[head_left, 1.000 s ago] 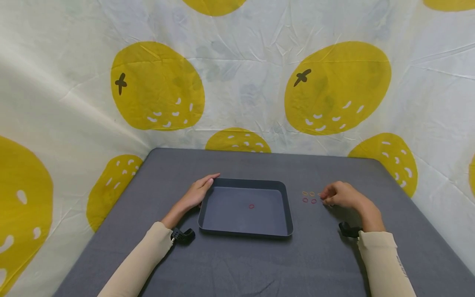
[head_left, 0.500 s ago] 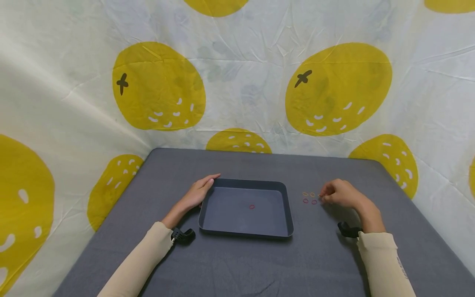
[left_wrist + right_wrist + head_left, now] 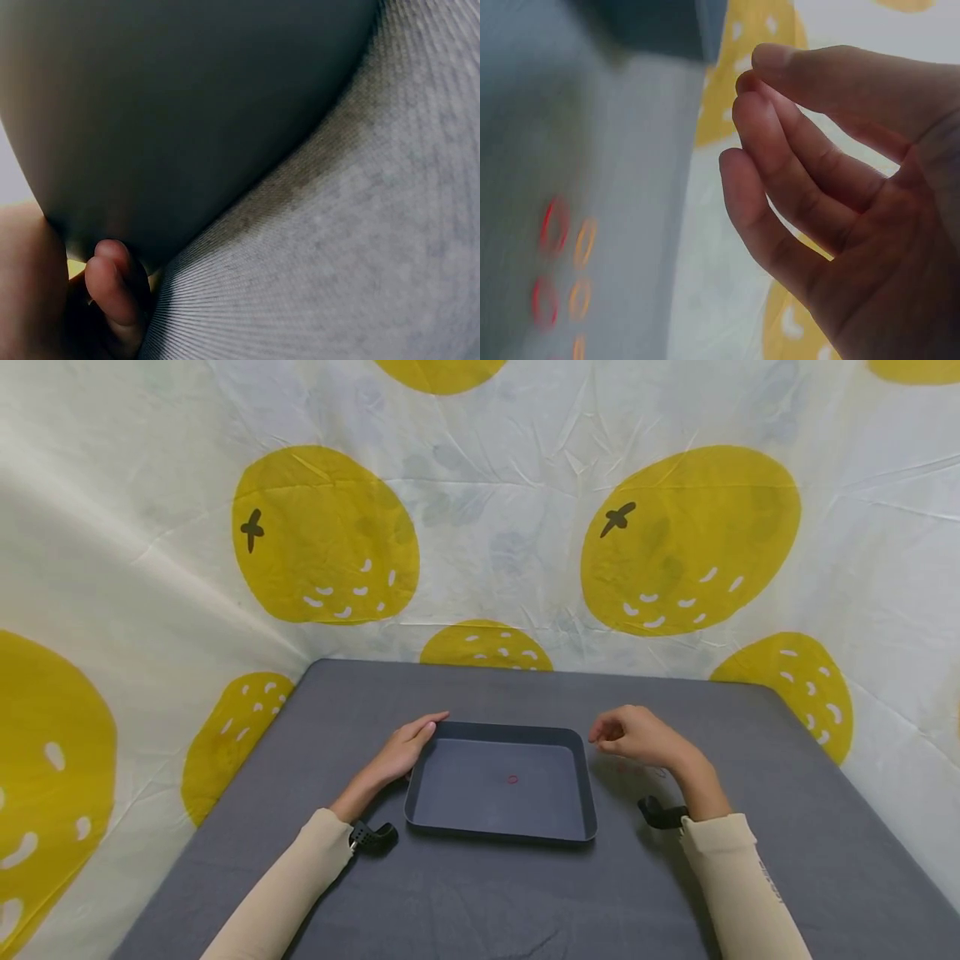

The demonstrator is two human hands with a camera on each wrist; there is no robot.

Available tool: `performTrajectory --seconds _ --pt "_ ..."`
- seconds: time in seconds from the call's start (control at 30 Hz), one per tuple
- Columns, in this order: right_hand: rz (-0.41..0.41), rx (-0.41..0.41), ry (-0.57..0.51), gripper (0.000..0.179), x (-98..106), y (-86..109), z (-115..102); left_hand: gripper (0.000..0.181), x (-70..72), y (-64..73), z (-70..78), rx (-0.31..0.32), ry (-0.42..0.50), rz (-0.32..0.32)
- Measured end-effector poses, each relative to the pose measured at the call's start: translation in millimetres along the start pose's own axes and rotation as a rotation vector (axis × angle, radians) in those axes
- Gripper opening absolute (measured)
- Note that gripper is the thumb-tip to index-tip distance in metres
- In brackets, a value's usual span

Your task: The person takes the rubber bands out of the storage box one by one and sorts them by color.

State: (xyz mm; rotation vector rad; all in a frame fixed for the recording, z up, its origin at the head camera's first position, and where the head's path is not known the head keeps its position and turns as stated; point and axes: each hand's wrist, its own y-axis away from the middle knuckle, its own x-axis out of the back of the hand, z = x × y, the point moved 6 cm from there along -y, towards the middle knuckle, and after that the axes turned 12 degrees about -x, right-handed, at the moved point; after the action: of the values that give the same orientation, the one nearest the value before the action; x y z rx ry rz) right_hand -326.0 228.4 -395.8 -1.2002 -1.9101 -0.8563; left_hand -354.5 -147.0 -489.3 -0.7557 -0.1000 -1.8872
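My left hand [image 3: 397, 753] grips the left wall of a dark grey rectangular baking tray [image 3: 501, 835], the thumb near its far left corner. In the left wrist view, curled fingertips [image 3: 112, 289] lie against the tray's outer side. One small red rubber band [image 3: 513, 779] lies inside the tray. My right hand [image 3: 637, 735] hovers just beyond the tray's right wall, thumb and index fingertips together; I cannot tell whether a band is pinched between them. Below it on the table are red rubber bands [image 3: 553, 225] and yellow rubber bands [image 3: 585, 240] in two rows, partly hidden in the head view.
The grey cloth-covered table [image 3: 480, 902] carries the tray at its middle. A white curtain [image 3: 495, 527] with yellow fruit prints hangs behind and around the sides. Each wrist wears a black camera mount [image 3: 660, 812].
My right hand has lifted off the end of the rubber band rows and moved left, close to the tray's right wall. My left hand and the tray stay in place.
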Motion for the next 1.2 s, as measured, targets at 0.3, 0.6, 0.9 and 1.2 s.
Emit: performTrajectory --seconds 0.3,0.6,0.9,1.2 --pt "-0.062 0.099 0.0 0.009 -20 -27.9 -57 0.049 0.4 0.0 -1.6 0.011 0.003 0.001" --pt "-0.196 0.155 0.056 0.01 -59 -55.2 -84 0.047 1.0 0.3 -1.0 0.007 -0.009 0.008" --pt "-0.291 0.094 0.096 0.013 -89 -64.3 -82 0.047 -0.2 -0.2 -1.4 0.0 -0.005 -0.007" --pt "-0.261 0.082 0.123 0.014 -97 -66.1 -80 0.047 -0.4 0.3 -0.8 0.001 -0.008 -0.005"
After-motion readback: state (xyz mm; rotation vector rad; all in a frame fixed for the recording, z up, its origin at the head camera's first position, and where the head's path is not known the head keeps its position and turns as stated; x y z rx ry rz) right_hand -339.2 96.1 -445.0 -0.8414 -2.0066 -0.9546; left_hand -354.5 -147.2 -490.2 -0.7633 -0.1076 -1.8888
